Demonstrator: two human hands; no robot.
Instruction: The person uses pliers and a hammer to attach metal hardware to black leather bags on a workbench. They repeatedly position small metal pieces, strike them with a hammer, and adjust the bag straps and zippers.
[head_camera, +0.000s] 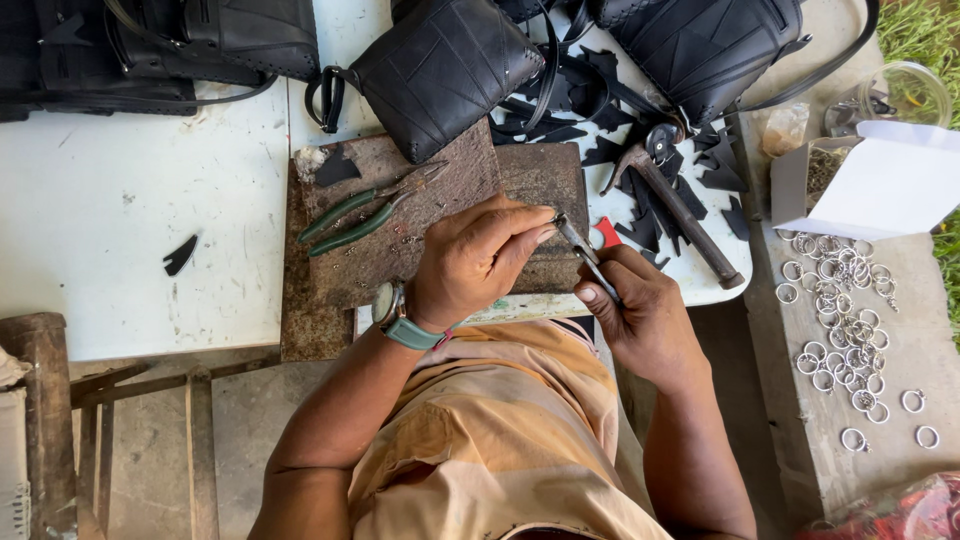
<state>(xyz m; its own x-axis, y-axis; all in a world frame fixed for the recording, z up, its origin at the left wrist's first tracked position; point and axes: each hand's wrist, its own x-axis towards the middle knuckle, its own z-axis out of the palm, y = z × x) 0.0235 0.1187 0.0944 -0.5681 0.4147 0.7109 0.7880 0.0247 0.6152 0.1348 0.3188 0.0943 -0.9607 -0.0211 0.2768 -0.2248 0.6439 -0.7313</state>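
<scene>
My left hand (478, 257), with a teal-strapped watch on its wrist, pinches something small at its fingertips over the rusty metal block (545, 180); the pinched piece is too small to make out. My right hand (640, 310) grips a pair of metal pliers (585, 252), whose jaws meet the left fingertips. Both hands work at the near edge of the block, above my lap.
Green-handled pliers (355, 215) lie on a brown board (330, 290). A hammer (680, 205) rests among black leather scraps (600, 100). Black leather bags (440, 65) sit at the back of the white table (110, 200). Several metal rings (845, 320) and a white box (880, 185) are on the right.
</scene>
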